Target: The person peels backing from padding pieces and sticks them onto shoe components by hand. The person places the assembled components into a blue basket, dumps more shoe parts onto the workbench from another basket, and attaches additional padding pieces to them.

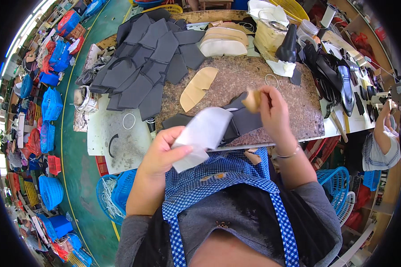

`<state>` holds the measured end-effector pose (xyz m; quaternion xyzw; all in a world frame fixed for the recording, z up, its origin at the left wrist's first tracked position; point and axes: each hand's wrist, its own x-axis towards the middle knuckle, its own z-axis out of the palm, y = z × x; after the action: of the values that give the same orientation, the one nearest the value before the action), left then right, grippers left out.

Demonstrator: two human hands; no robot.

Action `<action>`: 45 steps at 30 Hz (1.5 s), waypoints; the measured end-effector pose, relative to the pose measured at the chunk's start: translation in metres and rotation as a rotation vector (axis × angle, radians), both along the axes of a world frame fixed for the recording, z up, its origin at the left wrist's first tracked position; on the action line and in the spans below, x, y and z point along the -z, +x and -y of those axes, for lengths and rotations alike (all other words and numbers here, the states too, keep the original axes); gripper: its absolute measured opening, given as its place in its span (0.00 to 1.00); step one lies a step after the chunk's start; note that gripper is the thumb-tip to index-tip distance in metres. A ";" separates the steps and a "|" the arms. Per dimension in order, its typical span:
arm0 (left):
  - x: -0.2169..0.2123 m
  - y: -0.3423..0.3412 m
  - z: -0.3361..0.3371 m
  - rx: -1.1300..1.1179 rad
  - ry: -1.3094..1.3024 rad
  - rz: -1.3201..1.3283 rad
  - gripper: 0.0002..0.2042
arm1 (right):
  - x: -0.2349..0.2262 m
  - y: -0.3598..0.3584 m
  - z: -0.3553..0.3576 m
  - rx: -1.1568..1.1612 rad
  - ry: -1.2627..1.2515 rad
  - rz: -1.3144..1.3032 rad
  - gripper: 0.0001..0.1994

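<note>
My left hand (pixel 162 153) pinches a white, round-ended cut piece (pixel 207 127), which is slightly smeared by motion and folded over near the thumb. It is held above the near edge of the brown speckled work board (pixel 298 104). To its right, my right hand (pixel 274 111) is closed on a small tan piece (pixel 252 100), too blurred to name. Dark grey cut pieces (pixel 249 123) lie on the board beneath and between my hands. Just beyond the white piece, a flat tan cut piece (pixel 199 88) with a crease rests on the board.
A heap of dark grey cut pieces (pixel 140 66) covers the board's left. Stacked tan and white pieces (pixel 223 41) stand at the back. Black shoes (pixel 344 89) lie at right, near another person's arm (pixel 381 133). Blue baskets (pixel 122 193) stand below the table's left.
</note>
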<state>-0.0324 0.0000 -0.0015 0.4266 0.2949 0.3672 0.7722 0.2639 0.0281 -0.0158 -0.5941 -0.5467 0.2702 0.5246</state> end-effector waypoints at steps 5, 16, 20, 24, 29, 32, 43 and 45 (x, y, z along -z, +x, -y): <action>-0.003 0.014 -0.007 -0.245 -0.127 0.021 0.17 | -0.036 0.022 0.038 -0.854 0.035 0.623 0.16; 0.011 0.064 0.003 -0.116 -0.089 0.226 0.48 | -0.033 -0.061 0.025 -0.569 0.364 0.014 0.11; 0.025 0.050 -0.003 0.036 -0.075 0.398 0.65 | -0.013 -0.064 0.017 -0.438 0.453 0.108 0.12; 0.027 0.060 -0.005 -0.035 0.022 0.127 0.39 | -0.014 -0.065 0.016 -0.416 0.130 -0.830 0.16; 0.022 0.065 0.002 -0.291 0.115 -0.159 0.08 | 0.014 -0.058 0.013 -0.394 -0.111 -1.013 0.05; 0.029 0.043 -0.009 -0.232 0.084 -0.181 0.06 | 0.014 -0.051 0.021 -0.218 -0.018 -0.625 0.06; 0.042 0.041 -0.015 -0.297 0.527 -1.061 0.13 | 0.040 -0.041 0.033 -0.137 0.319 0.560 0.10; 0.046 0.041 -0.018 -0.292 0.565 -1.087 0.13 | 0.042 -0.040 0.032 -0.165 0.271 0.655 0.11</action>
<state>0.0083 0.0175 -0.0479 0.6952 0.5919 0.2634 0.3115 0.2236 -0.0041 -0.0577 -0.5279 -0.7628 0.0320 0.3720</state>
